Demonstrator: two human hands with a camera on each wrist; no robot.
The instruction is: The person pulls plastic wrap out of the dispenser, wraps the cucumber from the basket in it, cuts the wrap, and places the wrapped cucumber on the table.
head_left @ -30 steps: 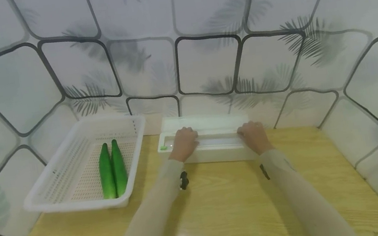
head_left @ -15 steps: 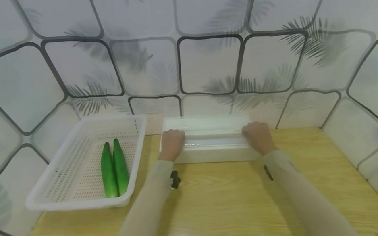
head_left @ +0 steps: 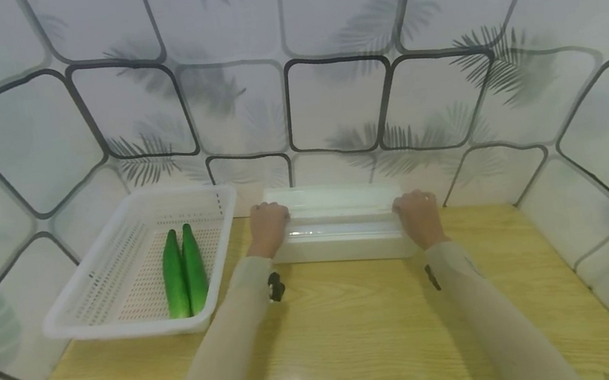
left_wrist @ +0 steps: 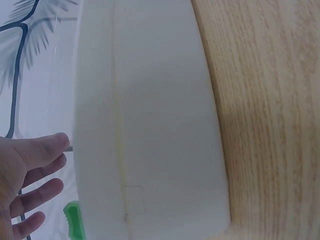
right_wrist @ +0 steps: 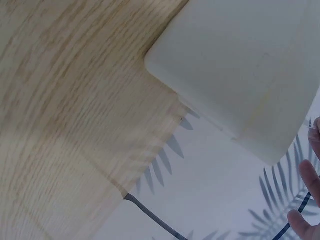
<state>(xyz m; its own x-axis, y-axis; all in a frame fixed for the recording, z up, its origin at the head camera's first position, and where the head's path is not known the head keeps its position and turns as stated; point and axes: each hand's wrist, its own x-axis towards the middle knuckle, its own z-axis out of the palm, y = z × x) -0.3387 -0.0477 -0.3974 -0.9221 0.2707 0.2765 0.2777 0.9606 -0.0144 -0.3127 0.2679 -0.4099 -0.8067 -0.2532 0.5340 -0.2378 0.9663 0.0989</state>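
A long white cling film dispenser [head_left: 343, 250] lies against the back wall with its lid [head_left: 335, 195] raised. Shiny clear cling film [head_left: 346, 228] stretches along its opening. At the left end my left hand [head_left: 269, 228] pinches the film's edge between thumb and index finger, the other fingers loosely bent in the left wrist view. My right hand [head_left: 419, 217] pinches the film at the right end; only some of its fingertips [right_wrist: 310, 177] show at the right wrist view's edge. A green slide cutter [left_wrist: 75, 220] sits by the dispenser's left end.
Left of the dispenser stands a white plastic basket [head_left: 118, 329] with two green cucumbers [head_left: 174, 278] in it. The wood-grain tabletop [head_left: 356, 340] extends in front. Patterned walls [head_left: 339, 103] close off the back and both sides.
My left hand has slid left along the dispenser to its end, and the right hand has shifted slightly right. Shiny film now shows between them. The basket and cucumbers stay put.
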